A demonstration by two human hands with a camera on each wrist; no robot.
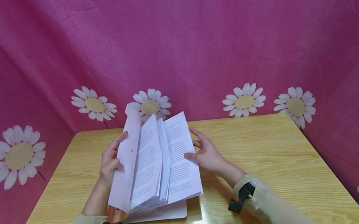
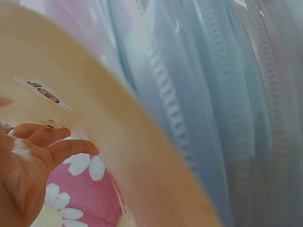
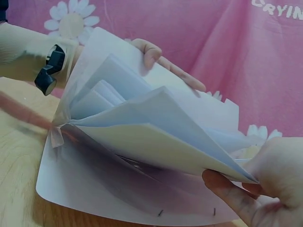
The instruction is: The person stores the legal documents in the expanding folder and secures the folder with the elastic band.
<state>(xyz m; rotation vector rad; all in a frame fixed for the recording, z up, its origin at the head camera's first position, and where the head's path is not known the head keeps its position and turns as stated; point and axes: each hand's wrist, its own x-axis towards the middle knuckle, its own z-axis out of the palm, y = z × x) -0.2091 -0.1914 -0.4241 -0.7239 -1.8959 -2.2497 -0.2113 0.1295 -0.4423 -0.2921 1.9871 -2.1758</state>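
A display folder with clear sleeves stands partly open above the table, its pale front cover (image 1: pixel 128 161) tilted up on the left. My left hand (image 1: pixel 110 163) grips that cover by its outer edge, thumb on the inner face. Printed sheets (image 1: pixel 179 159) fan out from the spine, and my right hand (image 1: pixel 208 155) pinches their right edge between thumb and fingers. In the right wrist view, the right hand (image 3: pixel 267 182) holds several leaves together, lifted off the back cover (image 3: pixel 118 201). Sleeves with punched strips (image 2: pixel 163 80) show in the left wrist view beside the curved cover (image 2: pixel 147 161).
The folder's back cover lies on a wood-grain table (image 1: pixel 253 155). A pink curtain (image 1: pixel 193 52) with daisy prints hangs behind and along both sides of the table. Black wrist mounts (image 1: pixel 242 197) sit on both sleeves.
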